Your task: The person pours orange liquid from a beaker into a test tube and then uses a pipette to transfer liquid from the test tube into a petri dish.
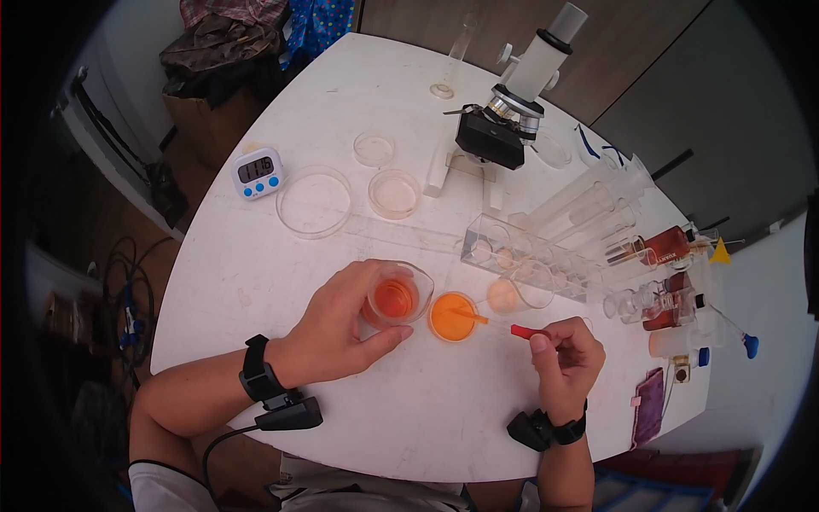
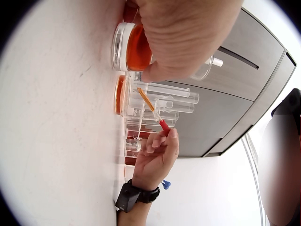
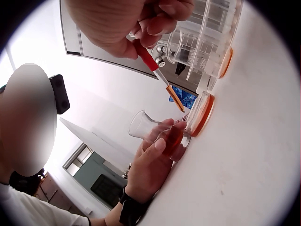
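Note:
My left hand [image 1: 341,322] grips a clear glass flask [image 1: 397,299] with a flared mouth and orange-red liquid in its bottom, close over the white table [image 1: 281,410]. Between thumb and fingers, my right hand [image 1: 567,363] pinches the red rubber bulb of a glass dropper [image 3: 160,75]. Orange liquid fills the dropper's lower part, and it slants down with its tip above a small round dish [image 1: 450,334] of orange liquid. That dish stands just right of the flask. Behind the dish is a clear beaker [image 1: 533,286] with orange liquid in its base.
A clear test tube rack [image 1: 478,243] and large tubes stand at the right, beside several red-brown bottles [image 1: 665,245]. Farther back are a microscope [image 1: 503,111] and a glass cylinder [image 1: 452,68]. Glass dishes [image 1: 314,202] and a white timer [image 1: 258,173] sit at the left.

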`<act>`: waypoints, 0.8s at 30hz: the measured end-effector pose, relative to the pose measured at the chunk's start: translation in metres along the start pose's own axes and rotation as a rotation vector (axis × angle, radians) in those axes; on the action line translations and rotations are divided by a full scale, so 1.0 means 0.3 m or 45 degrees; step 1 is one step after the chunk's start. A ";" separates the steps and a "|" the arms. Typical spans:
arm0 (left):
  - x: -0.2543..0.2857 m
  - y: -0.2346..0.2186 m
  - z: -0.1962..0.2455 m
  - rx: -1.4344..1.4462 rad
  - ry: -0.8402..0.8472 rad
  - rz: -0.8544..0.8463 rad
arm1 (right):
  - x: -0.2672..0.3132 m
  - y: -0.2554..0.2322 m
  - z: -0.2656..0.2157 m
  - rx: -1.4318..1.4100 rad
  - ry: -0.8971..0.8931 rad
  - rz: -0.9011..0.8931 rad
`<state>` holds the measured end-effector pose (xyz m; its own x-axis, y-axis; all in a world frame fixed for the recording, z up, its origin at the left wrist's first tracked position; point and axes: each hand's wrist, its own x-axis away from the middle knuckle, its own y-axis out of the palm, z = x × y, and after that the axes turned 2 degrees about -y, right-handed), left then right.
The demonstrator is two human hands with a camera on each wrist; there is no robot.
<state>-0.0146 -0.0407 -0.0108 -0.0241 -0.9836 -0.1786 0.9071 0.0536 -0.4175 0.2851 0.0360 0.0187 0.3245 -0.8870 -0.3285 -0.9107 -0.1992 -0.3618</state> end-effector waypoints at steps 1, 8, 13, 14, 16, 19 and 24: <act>0.000 0.000 0.001 0.009 -0.009 -0.005 | 0.001 -0.002 0.001 0.000 -0.001 0.001; -0.001 0.002 0.006 0.007 -0.029 -0.009 | 0.000 -0.051 0.005 -0.146 -0.044 0.197; -0.003 0.005 0.001 0.009 0.066 0.066 | -0.027 -0.101 -0.002 -0.104 -0.138 0.445; -0.003 0.005 0.001 0.008 0.067 0.064 | -0.035 -0.113 0.011 -0.063 -0.178 0.475; -0.004 0.006 0.001 0.058 0.052 0.060 | -0.038 -0.132 0.018 -0.061 -0.166 0.493; -0.006 0.002 0.001 0.078 0.031 0.045 | -0.039 -0.130 0.011 -0.048 -0.120 0.479; 0.000 0.005 0.008 0.095 -0.035 0.050 | -0.024 -0.110 0.017 -0.002 -0.062 0.385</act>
<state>-0.0122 -0.0410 -0.0092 0.0226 -0.9854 -0.1687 0.9360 0.0801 -0.3427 0.3141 0.0509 0.0286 0.0504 -0.8852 -0.4624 -0.9682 0.0703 -0.2401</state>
